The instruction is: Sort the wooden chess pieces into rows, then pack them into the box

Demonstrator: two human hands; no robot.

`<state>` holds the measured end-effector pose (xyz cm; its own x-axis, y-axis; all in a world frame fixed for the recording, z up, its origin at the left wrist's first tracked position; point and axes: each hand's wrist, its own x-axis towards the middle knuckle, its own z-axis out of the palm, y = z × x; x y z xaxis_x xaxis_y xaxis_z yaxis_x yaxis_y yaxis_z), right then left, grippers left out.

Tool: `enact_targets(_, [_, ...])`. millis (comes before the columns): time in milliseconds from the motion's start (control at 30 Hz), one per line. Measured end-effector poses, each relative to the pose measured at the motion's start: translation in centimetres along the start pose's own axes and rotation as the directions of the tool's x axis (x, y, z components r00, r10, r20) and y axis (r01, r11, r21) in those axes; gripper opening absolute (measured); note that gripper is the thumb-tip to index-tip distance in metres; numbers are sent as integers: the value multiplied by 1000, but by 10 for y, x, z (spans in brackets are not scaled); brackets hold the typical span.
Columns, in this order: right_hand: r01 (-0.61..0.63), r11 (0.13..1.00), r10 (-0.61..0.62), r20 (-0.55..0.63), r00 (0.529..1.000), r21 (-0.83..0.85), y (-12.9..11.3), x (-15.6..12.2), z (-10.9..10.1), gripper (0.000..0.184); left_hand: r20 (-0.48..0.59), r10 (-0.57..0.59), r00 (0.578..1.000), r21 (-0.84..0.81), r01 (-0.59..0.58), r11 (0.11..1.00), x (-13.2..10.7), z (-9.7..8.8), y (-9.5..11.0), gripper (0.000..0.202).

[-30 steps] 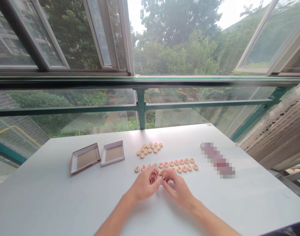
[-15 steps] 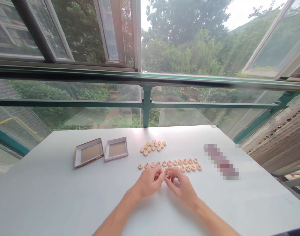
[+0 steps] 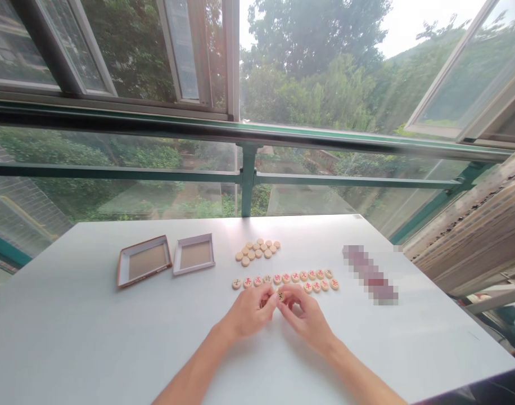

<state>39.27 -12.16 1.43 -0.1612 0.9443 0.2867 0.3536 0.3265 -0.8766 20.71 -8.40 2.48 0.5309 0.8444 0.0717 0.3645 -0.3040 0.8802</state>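
Between the fingertips of both hands is a round wooden xiangqi piece (image 3: 281,296) with a dark character facing up. My right hand (image 3: 306,314) pinches it from the right with thumb and forefinger. My left hand (image 3: 249,310) is closed, its thumb and forefinger at the piece's left edge; its curled fingers hide whatever else lies under them. Just beyond the hands runs a row of face-up xiangqi pieces (image 3: 277,278) with red or dark characters. A second, nearer row (image 3: 316,286) shows to the right, its left part hidden behind my hands.
Farther back lies a loose cluster of plain-faced pieces (image 3: 257,253). At the left are two shallow box halves, one brown-edged (image 3: 119,270) and one pale (image 3: 214,256). A pixelated reddish object (image 3: 371,275) lies at the right on the white table (image 3: 93,337). A green railing (image 3: 247,191) stands behind.
The whole view has shifted slightly, so everything appears a little farther left. Both hands stay together at the same piece, with hardly any movement relative to the rows.
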Motion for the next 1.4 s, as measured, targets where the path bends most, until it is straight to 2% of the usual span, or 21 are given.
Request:
enact_targets(100, [30, 999, -30, -29, 999, -12, -1, 0, 0, 16, -2, 1, 1000, 0, -1, 1000, 0, 0, 0, 37])
enact_targets(300, [161, 982, -165, -36, 986, -95, 2, -3, -1, 14, 28, -20, 999, 23, 19, 1000, 1, 1, -3, 32])
enact_targets(433, [193, 975, -199, -46, 979, -114, 6, -4, -1, 15, 35, -8, 999, 24, 7, 1000, 0, -3, -1, 38])
enact_targets(533, [198, 971, -206, -44, 978, -132, 7, -5, -2, 16, 26, 0, 1000, -36, 0, 999, -1, -4, -1, 43])
enact_targets(600, [224, 958, -235, -47, 971, -179, 7, -7, -2, 19, 12, -7, 1000, -143, 9, 990, -1, -4, -2, 46])
enact_targets(700, [281, 918, -303, -40, 952, -280, 6, -5, -4, 21, -39, -37, 999, -351, 21, 936, 1, -3, -4, 48])
enact_targets(800, [319, 871, -343, 3, 939, -373, 6, 2, -4, 20, -164, -71, 984, -461, -12, 887, 5, -3, -5, 49])
enact_targets(967, [375, 783, -424, 16, 906, -496, 10, 17, 1, 14, -337, -91, 937, -431, -67, 900, 6, -7, -4, 48])
enact_targets(1167, [421, 693, -455, 98, 885, -585, 17, 17, 8, 15, -384, -99, 918, -451, -93, 887, 9, -10, -5, 48])
enact_targets(1400, [368, 697, -418, 69, 906, -615, 14, 16, 11, 12, -427, -131, 895, -501, -114, 858, 12, -20, -3, 50])
